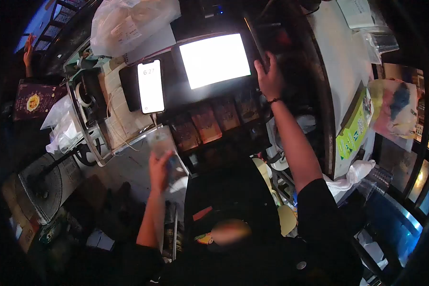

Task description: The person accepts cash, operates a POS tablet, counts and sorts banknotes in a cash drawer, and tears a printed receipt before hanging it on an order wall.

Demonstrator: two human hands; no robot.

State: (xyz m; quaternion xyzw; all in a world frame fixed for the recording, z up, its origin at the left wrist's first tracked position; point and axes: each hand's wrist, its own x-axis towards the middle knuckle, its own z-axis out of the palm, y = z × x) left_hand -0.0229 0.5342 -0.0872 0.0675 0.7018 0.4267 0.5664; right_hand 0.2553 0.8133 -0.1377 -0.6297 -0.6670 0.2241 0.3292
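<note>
My left hand (160, 170) is closed at the left edge of an open cash drawer. A pale, blurred, flat thing (161, 142) shows just above its fingers; I cannot make out what it is. My right hand (270, 80), with a dark bracelet at the wrist, is raised at the right edge of a bright screen (215, 61). Its thumb and fingers are apart and nothing shows in them. Below the screen, the drawer's compartments hold what look like banknotes (206, 123). A lit phone (150, 86) reading 6:27 stands left of the screen.
A white plastic bag (131, 24) lies behind the phone. To the left are a wire-framed rack (88, 128) and a dark menu-like board (35, 101). On the right, a counter (336, 71) carries a green box (353, 126). Another person's hand (29, 47) shows at far left.
</note>
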